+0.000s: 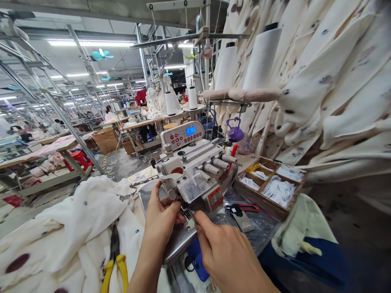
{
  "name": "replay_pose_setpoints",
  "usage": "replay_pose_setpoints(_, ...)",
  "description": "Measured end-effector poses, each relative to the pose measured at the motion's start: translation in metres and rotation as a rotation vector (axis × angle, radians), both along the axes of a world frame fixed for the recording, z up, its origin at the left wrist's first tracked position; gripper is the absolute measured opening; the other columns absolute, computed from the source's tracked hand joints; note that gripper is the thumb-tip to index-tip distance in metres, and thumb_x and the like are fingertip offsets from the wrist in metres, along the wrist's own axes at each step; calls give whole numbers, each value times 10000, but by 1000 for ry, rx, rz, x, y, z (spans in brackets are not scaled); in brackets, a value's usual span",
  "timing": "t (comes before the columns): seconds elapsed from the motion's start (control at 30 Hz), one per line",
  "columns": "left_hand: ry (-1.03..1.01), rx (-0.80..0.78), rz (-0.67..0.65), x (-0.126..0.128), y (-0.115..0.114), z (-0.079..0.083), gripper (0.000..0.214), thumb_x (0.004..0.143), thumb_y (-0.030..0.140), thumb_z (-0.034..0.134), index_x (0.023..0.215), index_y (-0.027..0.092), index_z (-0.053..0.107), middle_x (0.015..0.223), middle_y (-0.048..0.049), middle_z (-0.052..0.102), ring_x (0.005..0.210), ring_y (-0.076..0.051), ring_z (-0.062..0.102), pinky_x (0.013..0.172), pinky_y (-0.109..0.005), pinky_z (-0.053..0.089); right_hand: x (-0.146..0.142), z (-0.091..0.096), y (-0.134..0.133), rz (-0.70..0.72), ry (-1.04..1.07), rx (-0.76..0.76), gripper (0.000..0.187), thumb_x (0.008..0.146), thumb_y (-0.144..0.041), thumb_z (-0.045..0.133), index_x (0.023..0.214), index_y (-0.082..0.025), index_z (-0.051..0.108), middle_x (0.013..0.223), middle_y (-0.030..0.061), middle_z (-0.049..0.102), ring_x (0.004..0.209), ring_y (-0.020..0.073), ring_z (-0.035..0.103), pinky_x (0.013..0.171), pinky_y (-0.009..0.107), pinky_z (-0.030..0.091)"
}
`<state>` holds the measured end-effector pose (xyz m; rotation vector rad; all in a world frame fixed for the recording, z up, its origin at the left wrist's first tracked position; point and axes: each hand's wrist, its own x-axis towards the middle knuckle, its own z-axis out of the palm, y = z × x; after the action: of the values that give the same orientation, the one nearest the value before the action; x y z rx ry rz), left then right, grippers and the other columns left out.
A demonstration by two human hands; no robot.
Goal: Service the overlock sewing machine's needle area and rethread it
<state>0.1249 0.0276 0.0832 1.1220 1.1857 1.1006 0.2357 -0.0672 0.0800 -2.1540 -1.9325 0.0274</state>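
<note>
At the lower centre of the frame both hands meet at the needle end of the sewing machine (195, 171), close enough for fine work. The left hand (160, 219) and right hand (227, 254) pinch a small metal part (188, 214) (fingertips closed on it).

Both hands at front of sewing machine (195, 171): left hand (160, 219) and right hand (227, 254) fingertips meet on small black label (187, 213) under presser area. Spotted cream fabric (76, 228) left of machine, yellow-handled pliers (114, 260) lying on it. Wooden tray (269, 189) of white labels right, thread cones (261, 59) behind
</note>
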Motion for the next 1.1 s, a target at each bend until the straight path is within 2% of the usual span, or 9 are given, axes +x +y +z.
replay_pose_setpoints(0.37, 7, 12, -10, -1, 1, -2, 766, 760, -7, 575, 1440, 212, 299, 568, 55, 650, 341, -99, 542, 350, -135, 389, 2, -5, 0, 5, 22, 38, 311, 937, -105, 469, 1132, -273, 644, 678, 34, 743, 654, 295, 736, 525, 336, 192)
replay_pose_setpoints(0.7, 10, 20, -7, -1, 2, -3, 783, 752, -6, 578, 1448, 217, 299, 560, 63, 639, 346, -105, 556, 352, -131, 385, 1, -6, 0, 0, 55, -3, 338, 950, -106, 431, 1172, -269, 626, 725, 44, 757, 701, 291, 744, 538, 328, 264)
replay_pose_setpoints(0.93, 20, 26, -2, -2, 0, -2, 792, 729, 21, 605, 1439, 228, 320, 570, 62, 638, 351, -104, 553, 361, -140, 395, 1, -6, 0, 7, 79, -23, 325, 963, -119, 425, 1173, -269, 623, 760, 48, 764, 741, 293, 748, 550, 327, 282)
replay_pose_setpoints(1.1, 38, 28, -15, -2, 0, -3, 826, 676, 74, 689, 1414, 217, 347, 630, 34, 676, 362, -102, 552, 362, -149, 399, 0, -1, -1, 6, 77, -31, 334, 962, -107, 426, 1186, -260, 622, 757, 48, 767, 738, 292, 750, 545, 328, 280)
